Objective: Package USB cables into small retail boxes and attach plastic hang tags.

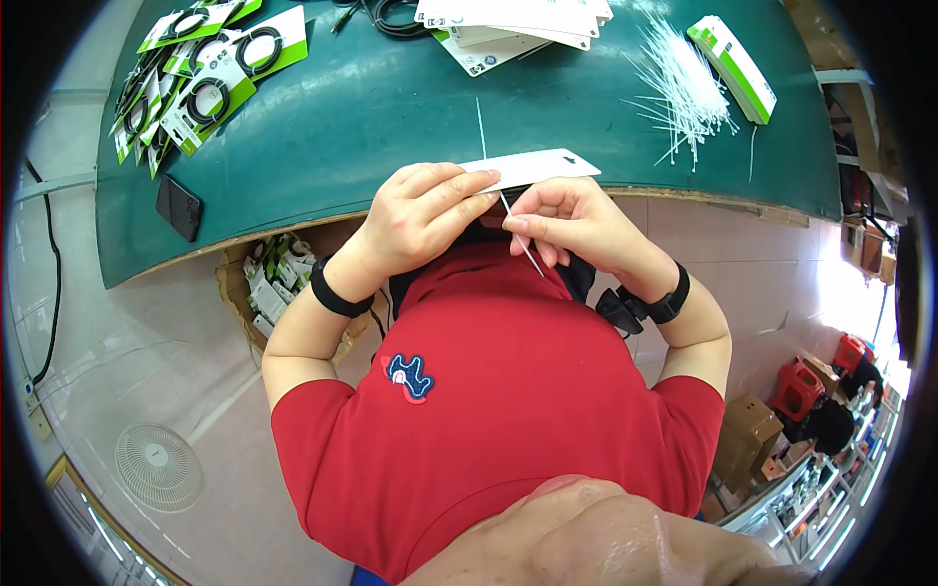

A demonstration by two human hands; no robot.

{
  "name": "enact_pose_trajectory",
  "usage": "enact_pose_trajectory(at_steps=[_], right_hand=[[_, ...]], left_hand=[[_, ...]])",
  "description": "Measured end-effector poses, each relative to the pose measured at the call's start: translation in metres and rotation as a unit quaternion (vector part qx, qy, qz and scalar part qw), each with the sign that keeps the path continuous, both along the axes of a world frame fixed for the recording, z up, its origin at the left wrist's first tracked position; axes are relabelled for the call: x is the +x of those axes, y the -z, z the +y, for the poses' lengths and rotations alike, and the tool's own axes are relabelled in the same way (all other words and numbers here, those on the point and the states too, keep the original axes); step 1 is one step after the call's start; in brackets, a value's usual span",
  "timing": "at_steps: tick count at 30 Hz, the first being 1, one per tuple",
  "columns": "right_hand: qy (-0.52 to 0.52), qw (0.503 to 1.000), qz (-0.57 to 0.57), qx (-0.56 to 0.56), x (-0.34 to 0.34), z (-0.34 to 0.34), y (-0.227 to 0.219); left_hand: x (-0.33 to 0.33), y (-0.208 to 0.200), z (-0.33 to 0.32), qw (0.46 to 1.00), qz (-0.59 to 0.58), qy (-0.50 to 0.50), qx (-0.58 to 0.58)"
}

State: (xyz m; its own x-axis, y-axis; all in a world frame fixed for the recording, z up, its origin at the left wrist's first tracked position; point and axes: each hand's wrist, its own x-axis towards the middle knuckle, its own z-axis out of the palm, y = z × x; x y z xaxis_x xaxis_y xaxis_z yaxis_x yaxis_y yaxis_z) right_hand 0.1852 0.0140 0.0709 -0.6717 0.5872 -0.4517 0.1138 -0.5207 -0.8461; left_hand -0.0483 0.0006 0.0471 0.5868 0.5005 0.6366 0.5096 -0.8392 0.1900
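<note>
My left hand (420, 217) is closed on a white hanging card (532, 169), its fingers lying over the card's left part near the table's front edge. The card has a hanger slot toward its right end. A thin white cable tie (482, 132) crosses the card, one end reaching over the table and the other hanging down toward my red shirt. Just below the card, my right hand (567, 225) pinches the cable tie between thumb and fingers. What lies on the card's underside is hidden.
Carded black cables (205, 98) are heaped at the left, with a dark phone (179, 207) nearer. Loose cards (489, 59) and a black cable (391, 20) lie at the back. Rightward are loose cable ties (684, 88) and a green-white box (735, 70). A carton (231, 293) stands below the table.
</note>
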Motion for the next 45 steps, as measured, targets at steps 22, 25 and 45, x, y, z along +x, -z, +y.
enact_pose_trajectory(at_steps=[22,25,45], right_hand=[[0.038,0.981,0.016,0.189,0.012,0.026,0.001],[0.062,0.985,0.016,0.161,0.009,0.024,0.007],[0.144,0.759,-0.131,0.622,-0.010,0.013,0.025]], left_hand=[[0.014,-0.019,0.021,0.699,-0.255,-0.045,-0.666],[0.014,-0.012,0.019,0.649,-0.280,-0.048,-0.706],[0.010,0.005,0.015,0.589,-0.352,-0.046,-0.726]])
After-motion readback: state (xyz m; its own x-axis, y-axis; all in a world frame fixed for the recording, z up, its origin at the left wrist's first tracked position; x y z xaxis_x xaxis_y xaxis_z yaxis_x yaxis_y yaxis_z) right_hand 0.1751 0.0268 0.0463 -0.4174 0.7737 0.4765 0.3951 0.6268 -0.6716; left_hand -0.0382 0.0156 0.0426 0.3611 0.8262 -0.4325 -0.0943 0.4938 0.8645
